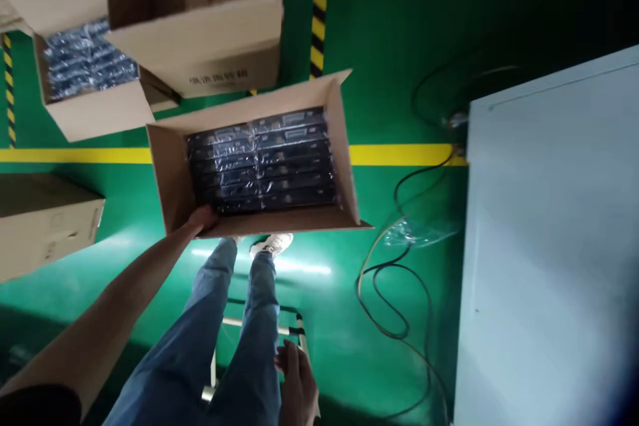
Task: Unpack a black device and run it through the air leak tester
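My left hand (pixel 202 219) reaches forward and grips the near left corner of an open cardboard box (pixel 170 166) on the green floor. The box holds several flat black items (pixel 262 160) wrapped in clear plastic, stacked in rows. My right hand (pixel 297 383) hangs low beside my leg and rests on the edge of a stool frame (pixel 299 329), fingers curled over it. My legs in blue jeans and a white shoe (pixel 272 245) show below the box.
More cardboard boxes stand at the upper left, one (pixel 94 113) with similar wrapped items, and a shut one (pixel 44 226) at the left. A pale grey cabinet (pixel 554 246) fills the right. Black cables (pixel 394 293) coil on the floor beside a yellow line (pixel 399 154).
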Action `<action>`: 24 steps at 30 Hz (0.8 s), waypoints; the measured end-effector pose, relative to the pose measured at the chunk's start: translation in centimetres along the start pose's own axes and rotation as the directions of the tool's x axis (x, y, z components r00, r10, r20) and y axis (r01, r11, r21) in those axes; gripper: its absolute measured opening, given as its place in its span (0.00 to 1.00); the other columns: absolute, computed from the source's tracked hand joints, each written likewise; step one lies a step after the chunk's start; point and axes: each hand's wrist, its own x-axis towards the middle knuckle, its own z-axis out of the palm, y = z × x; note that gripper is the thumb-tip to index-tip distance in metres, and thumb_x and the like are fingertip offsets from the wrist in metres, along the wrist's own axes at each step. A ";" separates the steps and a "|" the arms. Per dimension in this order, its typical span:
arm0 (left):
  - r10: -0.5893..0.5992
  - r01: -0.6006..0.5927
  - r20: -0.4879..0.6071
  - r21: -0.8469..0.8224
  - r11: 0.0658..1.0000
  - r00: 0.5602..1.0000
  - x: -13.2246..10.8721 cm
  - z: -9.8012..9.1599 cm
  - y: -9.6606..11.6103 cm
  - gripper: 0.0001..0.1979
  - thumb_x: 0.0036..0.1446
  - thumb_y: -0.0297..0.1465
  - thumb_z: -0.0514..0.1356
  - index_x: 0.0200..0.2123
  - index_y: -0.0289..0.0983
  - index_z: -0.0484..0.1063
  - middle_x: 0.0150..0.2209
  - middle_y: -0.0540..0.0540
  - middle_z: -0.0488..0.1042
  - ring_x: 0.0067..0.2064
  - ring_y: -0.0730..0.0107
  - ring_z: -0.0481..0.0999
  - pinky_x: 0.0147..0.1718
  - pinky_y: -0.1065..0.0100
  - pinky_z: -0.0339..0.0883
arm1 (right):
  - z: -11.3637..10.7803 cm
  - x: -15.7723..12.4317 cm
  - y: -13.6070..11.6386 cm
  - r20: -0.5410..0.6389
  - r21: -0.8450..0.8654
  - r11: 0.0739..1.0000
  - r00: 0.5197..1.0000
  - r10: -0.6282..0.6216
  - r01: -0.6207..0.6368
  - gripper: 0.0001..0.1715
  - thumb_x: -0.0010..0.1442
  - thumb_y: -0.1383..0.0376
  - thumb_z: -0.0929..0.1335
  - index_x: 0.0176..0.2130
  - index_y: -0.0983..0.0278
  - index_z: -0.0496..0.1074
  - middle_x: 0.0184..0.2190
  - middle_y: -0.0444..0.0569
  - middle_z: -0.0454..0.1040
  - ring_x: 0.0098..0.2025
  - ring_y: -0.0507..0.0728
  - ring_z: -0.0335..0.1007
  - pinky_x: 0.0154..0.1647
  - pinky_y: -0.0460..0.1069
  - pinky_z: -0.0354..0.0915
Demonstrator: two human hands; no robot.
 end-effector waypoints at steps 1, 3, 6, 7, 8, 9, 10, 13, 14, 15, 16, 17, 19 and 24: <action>0.000 0.000 -0.015 0.032 1.000 1.000 0.9 0.6 -0.1 0.20 0.72 0.38 0.61 0.58 0.29 0.73 0.56 0.35 0.78 0.56 0.58 0.80 0.58 0.53 0.75 | 0.6 -0.1 -0.2 -0.006 0.000 0.999 0.999 0.034 -0.034 0.54 0.32 0.22 0.74 0.37 0.64 0.82 0.33 0.52 0.79 0.37 0.61 0.76 0.41 0.52 0.75; 0.009 -0.003 -0.055 0.093 0.996 0.998 1.9 1.5 -0.3 0.24 0.71 0.37 0.62 0.63 0.28 0.68 0.62 0.31 0.73 0.63 0.53 0.75 0.62 0.51 0.70 | 2.0 -0.6 -1.2 0.010 0.005 0.995 0.995 0.098 -0.098 0.56 0.30 0.22 0.75 0.38 0.64 0.83 0.35 0.51 0.79 0.39 0.60 0.76 0.43 0.51 0.74; 0.064 -0.047 -0.094 0.166 0.985 0.994 2.1 1.5 -0.5 0.28 0.71 0.37 0.61 0.65 0.25 0.64 0.65 0.26 0.67 0.67 0.47 0.69 0.64 0.50 0.66 | 4.1 -1.6 -3.1 0.071 0.020 0.988 0.986 0.153 -0.155 0.56 0.27 0.23 0.76 0.36 0.65 0.82 0.33 0.51 0.78 0.38 0.59 0.75 0.43 0.50 0.74; 0.090 -0.072 -0.096 0.185 0.980 0.991 2.1 1.3 -0.5 0.27 0.70 0.36 0.62 0.65 0.24 0.64 0.65 0.25 0.67 0.67 0.44 0.69 0.64 0.49 0.66 | 4.8 -1.9 -3.6 0.082 0.030 0.985 0.983 0.166 -0.169 0.56 0.26 0.23 0.76 0.35 0.65 0.82 0.33 0.51 0.78 0.38 0.59 0.75 0.43 0.50 0.74; 0.124 -0.103 -0.092 0.201 0.974 0.988 2.2 1.1 -0.5 0.26 0.69 0.33 0.61 0.64 0.24 0.65 0.64 0.24 0.67 0.67 0.43 0.68 0.64 0.48 0.65 | 5.4 -2.1 -4.0 0.093 0.044 0.983 0.981 0.173 -0.177 0.56 0.25 0.23 0.76 0.35 0.65 0.82 0.32 0.51 0.78 0.38 0.59 0.75 0.43 0.51 0.74; 0.161 -0.140 -0.083 0.214 0.967 0.984 2.4 0.9 -0.5 0.25 0.68 0.31 0.61 0.64 0.24 0.66 0.64 0.24 0.67 0.67 0.41 0.68 0.65 0.47 0.64 | 6.0 -2.3 -4.3 0.100 0.057 0.982 0.980 0.174 -0.180 0.56 0.25 0.23 0.76 0.34 0.65 0.82 0.32 0.52 0.78 0.38 0.60 0.75 0.43 0.51 0.74; 0.196 -0.176 -0.071 0.223 0.959 0.978 2.7 0.7 -0.5 0.24 0.67 0.28 0.61 0.63 0.24 0.67 0.64 0.23 0.68 0.67 0.39 0.67 0.65 0.45 0.63 | 6.5 -2.5 -4.5 0.099 0.064 0.983 0.981 0.167 -0.174 0.56 0.25 0.23 0.76 0.34 0.66 0.82 0.32 0.52 0.78 0.37 0.60 0.75 0.42 0.51 0.74; 0.262 -0.248 -0.033 0.228 0.942 0.965 3.2 0.5 -0.9 0.24 0.66 0.25 0.57 0.64 0.24 0.68 0.63 0.23 0.70 0.66 0.38 0.68 0.65 0.45 0.63 | 7.8 -2.9 -5.0 0.061 0.043 0.995 0.994 0.089 -0.092 0.56 0.32 0.21 0.74 0.36 0.66 0.81 0.33 0.54 0.78 0.37 0.60 0.74 0.43 0.51 0.74; 0.266 -0.254 -0.022 0.223 0.941 0.964 3.1 0.4 -1.2 0.24 0.67 0.25 0.56 0.64 0.24 0.68 0.62 0.24 0.70 0.65 0.38 0.69 0.63 0.45 0.65 | 8.2 -3.1 -5.2 0.035 0.031 0.998 0.998 0.059 -0.060 0.55 0.35 0.21 0.73 0.36 0.66 0.81 0.33 0.54 0.78 0.36 0.59 0.74 0.42 0.51 0.73; 0.268 -0.259 -0.011 0.215 0.942 0.963 3.0 0.3 -1.5 0.24 0.67 0.25 0.55 0.64 0.25 0.69 0.62 0.24 0.71 0.64 0.39 0.70 0.62 0.47 0.67 | 8.6 -3.2 -5.5 0.009 0.016 0.999 0.999 0.036 -0.036 0.55 0.38 0.20 0.72 0.36 0.66 0.80 0.33 0.54 0.78 0.36 0.59 0.73 0.42 0.51 0.72; 0.271 -0.266 0.001 0.202 0.942 0.962 2.7 0.1 -1.8 0.24 0.68 0.26 0.55 0.65 0.25 0.69 0.62 0.25 0.72 0.63 0.41 0.72 0.60 0.48 0.69 | 9.0 -3.3 -5.8 -0.007 -0.002 1.000 1.000 0.016 -0.016 0.55 0.40 0.20 0.71 0.36 0.66 0.79 0.32 0.53 0.77 0.36 0.58 0.73 0.41 0.51 0.72; 0.281 -0.278 0.013 0.186 0.942 0.960 2.4 -0.2 -2.0 0.24 0.69 0.26 0.55 0.65 0.27 0.70 0.62 0.27 0.72 0.62 0.43 0.73 0.60 0.50 0.70 | 9.4 -3.4 -6.1 -0.014 -0.014 1.000 1.000 -0.002 0.002 0.54 0.42 0.20 0.70 0.36 0.66 0.79 0.32 0.53 0.77 0.35 0.58 0.72 0.40 0.50 0.71; 0.316 -0.317 0.030 0.141 0.938 0.948 1.9 -1.1 -2.5 0.22 0.70 0.28 0.56 0.64 0.31 0.73 0.63 0.31 0.74 0.62 0.48 0.75 0.61 0.53 0.71 | 10.3 -3.6 -6.9 -0.012 -0.017 0.999 0.999 -0.043 0.043 0.53 0.45 0.20 0.68 0.36 0.66 0.79 0.30 0.53 0.76 0.34 0.58 0.71 0.39 0.50 0.70; 0.446 -0.446 -0.011 0.019 0.895 0.895 0.0 -4.5 -2.9 0.16 0.69 0.30 0.60 0.56 0.35 0.82 0.57 0.39 0.80 0.57 0.58 0.80 0.63 0.60 0.73 | 13.1 -3.4 -9.4 0.083 0.079 0.980 0.979 -0.187 0.181 0.54 0.49 0.21 0.68 0.38 0.68 0.79 0.30 0.54 0.76 0.33 0.58 0.72 0.37 0.51 0.71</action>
